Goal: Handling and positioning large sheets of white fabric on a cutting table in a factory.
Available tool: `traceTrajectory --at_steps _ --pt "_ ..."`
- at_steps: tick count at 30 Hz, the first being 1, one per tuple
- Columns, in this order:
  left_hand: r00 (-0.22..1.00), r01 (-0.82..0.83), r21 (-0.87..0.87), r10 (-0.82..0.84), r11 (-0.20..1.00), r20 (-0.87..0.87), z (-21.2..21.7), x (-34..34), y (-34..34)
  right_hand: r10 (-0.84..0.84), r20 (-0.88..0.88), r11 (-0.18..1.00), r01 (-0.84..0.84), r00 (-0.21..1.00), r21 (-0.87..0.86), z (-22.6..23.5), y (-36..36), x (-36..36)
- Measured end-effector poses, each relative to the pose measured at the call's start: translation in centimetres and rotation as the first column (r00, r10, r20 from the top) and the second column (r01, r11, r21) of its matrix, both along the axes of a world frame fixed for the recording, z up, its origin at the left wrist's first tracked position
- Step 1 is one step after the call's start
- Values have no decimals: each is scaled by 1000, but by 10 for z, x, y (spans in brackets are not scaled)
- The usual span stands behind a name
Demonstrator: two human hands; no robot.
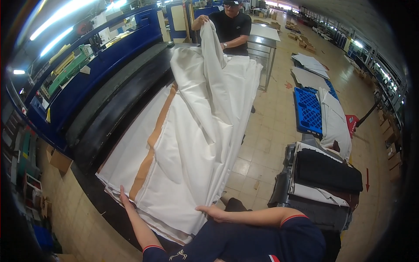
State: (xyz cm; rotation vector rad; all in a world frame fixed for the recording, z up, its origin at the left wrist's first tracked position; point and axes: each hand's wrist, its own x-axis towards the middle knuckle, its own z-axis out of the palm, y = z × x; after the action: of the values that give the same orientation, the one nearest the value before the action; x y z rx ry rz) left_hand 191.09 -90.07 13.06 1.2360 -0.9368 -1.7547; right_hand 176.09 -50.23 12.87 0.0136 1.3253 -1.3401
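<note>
Both hands' fingers lie flat, gripping nothing: left hand (124,199), right hand (212,212) on white fabric (187,144).

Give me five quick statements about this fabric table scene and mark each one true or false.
1. The left hand rests on the near edge of the white fabric stack. True.
2. A co-worker at the far end lifts a white sheet. True.
3. The pallet on the floor is red. False: it is blue.
4. The right hand holds scissors. False: it lies bare on the fabric's edge.
5. A tan strip runs lengthwise through the stack. True.
</note>
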Motion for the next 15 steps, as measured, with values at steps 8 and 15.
traceTrajectory --at_steps 8,15 --pt "1000 -21 -62 20 998 -17 -6 4 -3 -52 -83 998 51 995 -24 0 -1 4" --pt "998 -1 -66 -3 998 -61 -10 5 -6 -31 -67 999 30 997 -15 -1 -1 4"
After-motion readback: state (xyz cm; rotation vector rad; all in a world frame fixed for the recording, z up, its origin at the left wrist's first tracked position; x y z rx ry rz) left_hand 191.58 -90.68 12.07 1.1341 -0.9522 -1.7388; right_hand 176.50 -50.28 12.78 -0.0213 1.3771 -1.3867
